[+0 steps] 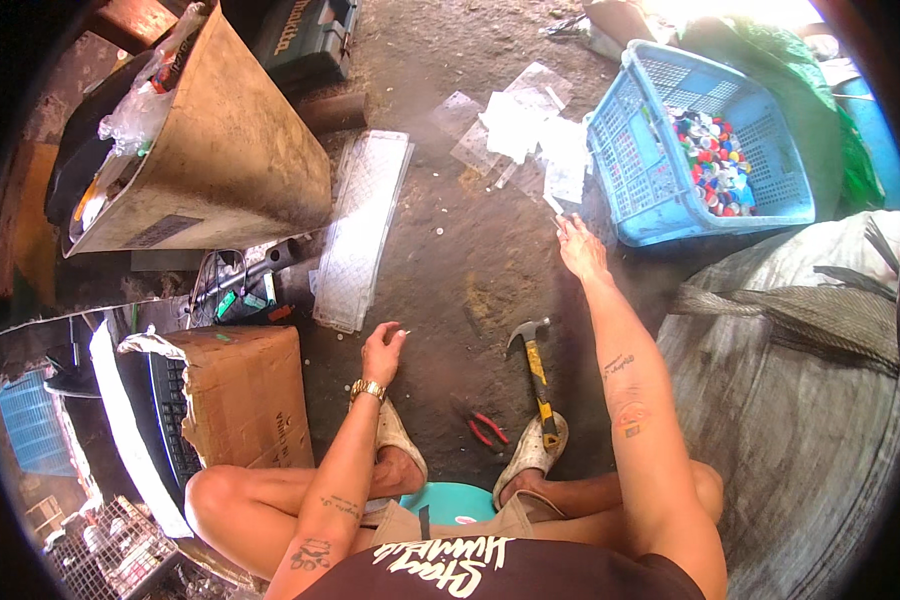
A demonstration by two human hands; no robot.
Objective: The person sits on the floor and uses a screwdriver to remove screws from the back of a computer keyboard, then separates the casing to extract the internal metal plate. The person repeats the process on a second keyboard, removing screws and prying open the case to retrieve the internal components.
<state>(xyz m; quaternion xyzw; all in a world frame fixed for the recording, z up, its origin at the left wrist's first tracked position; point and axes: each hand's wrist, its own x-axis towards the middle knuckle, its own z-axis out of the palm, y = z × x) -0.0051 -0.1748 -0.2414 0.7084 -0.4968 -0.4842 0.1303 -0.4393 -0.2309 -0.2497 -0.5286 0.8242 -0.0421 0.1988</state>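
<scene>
My left hand point(382, 352), with a gold watch point(367, 389) on the wrist, is raised over the ground with fingers bent together. A small white piece point(405, 332) shows at its fingertips, too small to name. My right hand point(582, 250) is stretched far forward, fingers extended, near a short white strip point(553, 203). Whether it touches the strip I cannot tell. Beyond it lie flat clear and white plastic sheets point(513, 122). Between my arms, a claw hammer point(536, 375) with a yellow and black handle leans on my right shoe. Red-handled pliers point(488, 430) lie between my feet.
A blue plastic basket point(630, 190) of colourful bottle caps point(715, 165) stands at the far right, beside a large grey sack point(770, 420). Long clear panels point(363, 230) lie left of centre. A tall bin point(235, 150) and a cardboard box point(245, 395) stand at the left.
</scene>
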